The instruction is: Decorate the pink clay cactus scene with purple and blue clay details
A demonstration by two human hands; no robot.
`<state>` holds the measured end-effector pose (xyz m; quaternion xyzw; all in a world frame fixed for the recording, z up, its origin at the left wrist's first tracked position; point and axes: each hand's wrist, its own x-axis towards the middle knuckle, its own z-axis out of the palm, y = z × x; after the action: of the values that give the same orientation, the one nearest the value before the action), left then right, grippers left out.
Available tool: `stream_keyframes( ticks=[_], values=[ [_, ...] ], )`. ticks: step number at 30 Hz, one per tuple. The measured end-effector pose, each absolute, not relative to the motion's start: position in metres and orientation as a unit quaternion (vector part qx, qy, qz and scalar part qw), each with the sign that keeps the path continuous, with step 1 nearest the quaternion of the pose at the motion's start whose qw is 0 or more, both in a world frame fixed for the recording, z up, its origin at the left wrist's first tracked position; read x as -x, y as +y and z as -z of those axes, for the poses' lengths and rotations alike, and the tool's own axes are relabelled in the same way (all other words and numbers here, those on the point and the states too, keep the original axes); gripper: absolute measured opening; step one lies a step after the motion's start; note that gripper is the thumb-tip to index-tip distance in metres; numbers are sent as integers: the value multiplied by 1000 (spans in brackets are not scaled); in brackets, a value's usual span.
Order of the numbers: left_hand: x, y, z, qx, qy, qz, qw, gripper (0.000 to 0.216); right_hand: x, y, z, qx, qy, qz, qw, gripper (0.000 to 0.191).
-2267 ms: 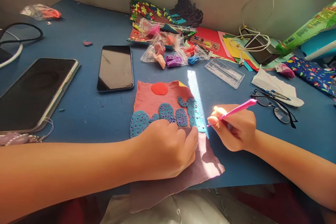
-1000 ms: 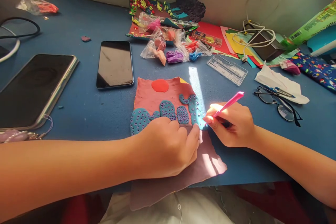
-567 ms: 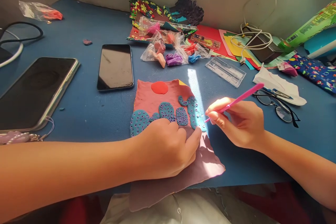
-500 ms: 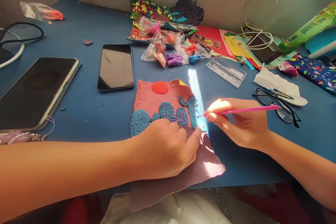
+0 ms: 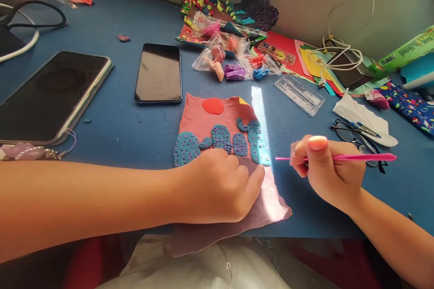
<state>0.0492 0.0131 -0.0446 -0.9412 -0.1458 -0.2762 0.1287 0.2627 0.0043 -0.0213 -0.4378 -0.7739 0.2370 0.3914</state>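
two phones, two hands, one pink tool

No word, brand, number or sign can be read anywhere. A green packet at the far right edge of the worktop carries a pale label with dark print, too small and blurred to make out. A small flat box near the back wall shows colourful printing, also unreadable. Two phones lie with dark screens.
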Motion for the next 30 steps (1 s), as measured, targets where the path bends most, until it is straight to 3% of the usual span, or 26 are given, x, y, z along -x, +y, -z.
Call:
stream_keyframes(
  ticks=[7, 30],
  values=[
    [-51, 13, 49, 943, -173, 263, 108, 26, -262, 8, 25, 429, -794, -238, 359, 51],
    [-52, 15, 47, 947, -165, 256, 101, 19, -249, 12, 17, 480, -787, -225, 318, 57]
  ],
)
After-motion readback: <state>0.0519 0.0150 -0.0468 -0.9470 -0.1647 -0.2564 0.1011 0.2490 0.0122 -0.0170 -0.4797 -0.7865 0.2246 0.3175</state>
